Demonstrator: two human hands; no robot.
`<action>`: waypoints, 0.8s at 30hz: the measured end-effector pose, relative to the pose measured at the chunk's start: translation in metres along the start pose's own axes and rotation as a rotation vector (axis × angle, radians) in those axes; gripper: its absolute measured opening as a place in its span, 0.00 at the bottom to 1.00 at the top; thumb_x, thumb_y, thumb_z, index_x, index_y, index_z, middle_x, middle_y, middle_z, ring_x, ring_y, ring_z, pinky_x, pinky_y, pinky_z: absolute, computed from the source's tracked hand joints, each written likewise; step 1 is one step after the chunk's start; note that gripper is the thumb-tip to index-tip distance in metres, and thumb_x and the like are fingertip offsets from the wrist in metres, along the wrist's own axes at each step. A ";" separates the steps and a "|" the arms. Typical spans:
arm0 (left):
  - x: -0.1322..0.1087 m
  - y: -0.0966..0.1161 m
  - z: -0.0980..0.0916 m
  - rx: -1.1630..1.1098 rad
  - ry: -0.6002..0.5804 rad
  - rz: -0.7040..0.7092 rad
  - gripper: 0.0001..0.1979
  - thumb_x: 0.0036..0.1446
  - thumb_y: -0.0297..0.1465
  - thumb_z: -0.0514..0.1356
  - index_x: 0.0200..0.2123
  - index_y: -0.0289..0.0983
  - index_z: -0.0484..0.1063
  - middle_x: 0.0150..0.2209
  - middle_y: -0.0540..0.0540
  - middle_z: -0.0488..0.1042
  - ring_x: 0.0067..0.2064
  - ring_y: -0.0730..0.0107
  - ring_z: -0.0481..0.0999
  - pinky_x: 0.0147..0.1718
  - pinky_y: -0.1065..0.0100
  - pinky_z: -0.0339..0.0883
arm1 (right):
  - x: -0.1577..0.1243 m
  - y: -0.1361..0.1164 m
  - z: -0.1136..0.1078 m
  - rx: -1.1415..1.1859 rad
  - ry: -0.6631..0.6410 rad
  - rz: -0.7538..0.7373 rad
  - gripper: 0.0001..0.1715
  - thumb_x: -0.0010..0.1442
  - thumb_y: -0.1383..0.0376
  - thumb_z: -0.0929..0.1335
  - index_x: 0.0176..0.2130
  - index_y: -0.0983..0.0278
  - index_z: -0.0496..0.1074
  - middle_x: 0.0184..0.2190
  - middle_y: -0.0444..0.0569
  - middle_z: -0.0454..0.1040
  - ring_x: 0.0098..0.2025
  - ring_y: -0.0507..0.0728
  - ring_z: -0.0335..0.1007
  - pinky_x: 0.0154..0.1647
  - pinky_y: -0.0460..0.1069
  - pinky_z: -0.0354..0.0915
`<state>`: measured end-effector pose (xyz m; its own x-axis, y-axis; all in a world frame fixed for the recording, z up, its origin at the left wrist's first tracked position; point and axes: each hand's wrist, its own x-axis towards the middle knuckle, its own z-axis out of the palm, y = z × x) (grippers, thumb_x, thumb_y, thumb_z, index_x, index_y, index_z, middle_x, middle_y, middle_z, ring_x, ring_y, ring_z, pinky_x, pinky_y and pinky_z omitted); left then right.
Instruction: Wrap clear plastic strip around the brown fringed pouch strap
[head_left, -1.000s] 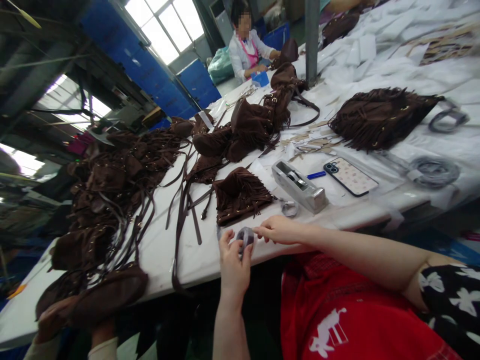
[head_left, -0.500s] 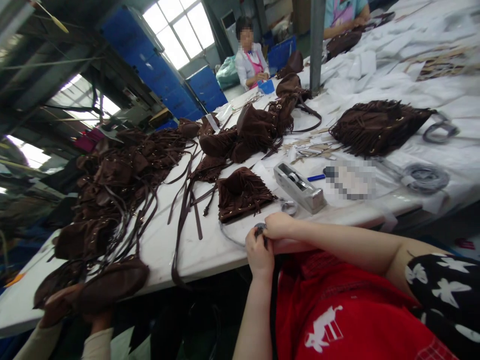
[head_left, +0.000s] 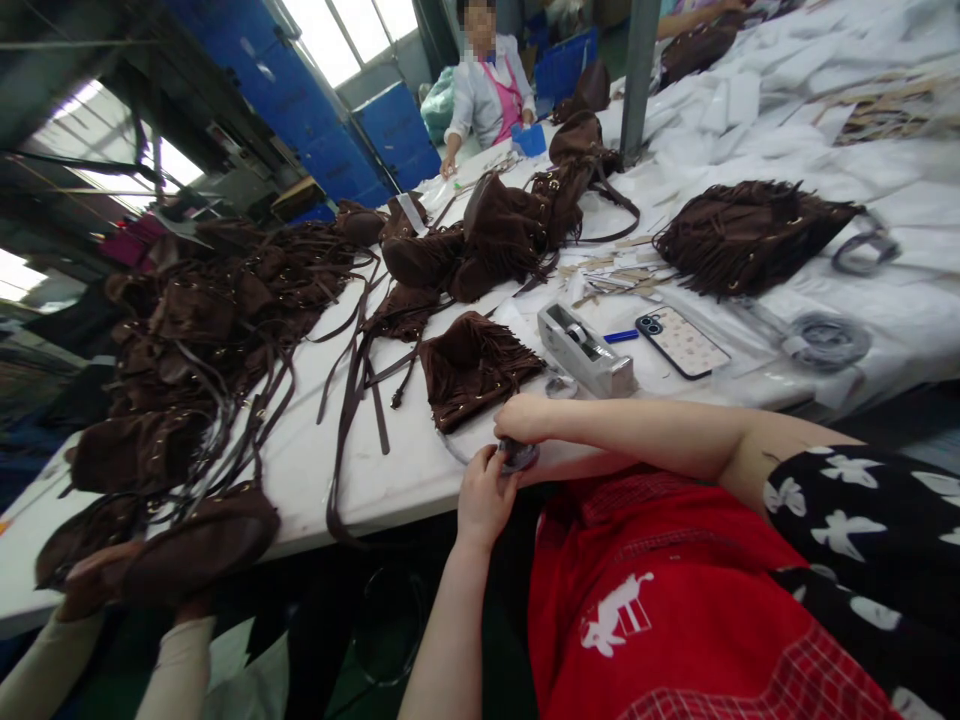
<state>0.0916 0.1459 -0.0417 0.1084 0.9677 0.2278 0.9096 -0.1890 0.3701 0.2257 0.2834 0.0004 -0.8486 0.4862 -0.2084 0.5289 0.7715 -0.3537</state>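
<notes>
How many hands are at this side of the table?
4. The person's bare left hand holds a dark round coil; the bare right hand touches it. At lower left, one co-worker's hand is against a smooth brown bag; the other hand is mostly hidden beneath.

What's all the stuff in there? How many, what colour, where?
Table: 1, white, middle
Piled bags: uncountable, dark brown, left and centre
Front fringed bag: 1, dark brown, centre
Right fringed bag: 1, dark brown, right
Tape dispenser: 1, grey, beside front fringed bag
Pen: 1, blue, beside tape dispenser
Phone: 1, pale with dark edge, beside pen
Coils: at least 2, grey, right
Packing sheets: many, white, far right
Far worker: 1, white and pink clothes, beyond table
Small box: 1, blue, by far worker
Other worker's sleeves: 2, cream, lower left
Panels: several, blue, background
Apron: 1, red, bottom
Held coil: 1, dark grey, near edge
Left hand: 1, bare, around held coil
Right hand: 1, bare, at held coil
</notes>
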 end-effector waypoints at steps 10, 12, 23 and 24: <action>0.004 0.039 0.034 0.109 0.144 -0.222 0.09 0.58 0.35 0.57 0.40 0.38 0.72 0.37 0.41 0.67 0.34 0.63 0.70 0.32 0.64 0.63 | -0.017 0.007 0.016 -0.087 0.085 0.187 0.14 0.56 0.66 0.67 0.38 0.72 0.76 0.36 0.66 0.76 0.39 0.65 0.74 0.39 0.53 0.66; 0.005 0.037 0.027 0.104 0.131 -0.201 0.13 0.57 0.35 0.59 0.45 0.39 0.71 0.39 0.41 0.68 0.37 0.61 0.71 0.34 0.63 0.64 | -0.017 0.008 0.017 -0.097 0.080 0.131 0.11 0.56 0.68 0.66 0.38 0.71 0.76 0.37 0.64 0.77 0.40 0.64 0.74 0.41 0.53 0.65; 0.008 0.021 0.011 0.238 0.108 -0.066 0.10 0.56 0.39 0.59 0.33 0.38 0.73 0.33 0.42 0.71 0.38 0.58 0.69 0.38 0.61 0.62 | -0.012 0.008 0.007 -0.076 0.137 -0.031 0.17 0.55 0.61 0.68 0.43 0.67 0.75 0.43 0.58 0.76 0.46 0.62 0.71 0.46 0.51 0.64; 0.008 0.024 0.016 0.254 0.132 -0.098 0.11 0.57 0.40 0.59 0.32 0.37 0.72 0.31 0.41 0.70 0.37 0.58 0.68 0.37 0.60 0.61 | -0.014 0.008 0.009 -0.068 0.162 0.074 0.20 0.54 0.58 0.69 0.43 0.69 0.75 0.41 0.61 0.76 0.44 0.63 0.72 0.44 0.51 0.65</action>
<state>0.1214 0.1522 -0.0454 -0.0230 0.9459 0.3238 0.9861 -0.0318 0.1630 0.2414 0.2790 -0.0075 -0.7976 0.5978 -0.0801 0.5937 0.7546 -0.2795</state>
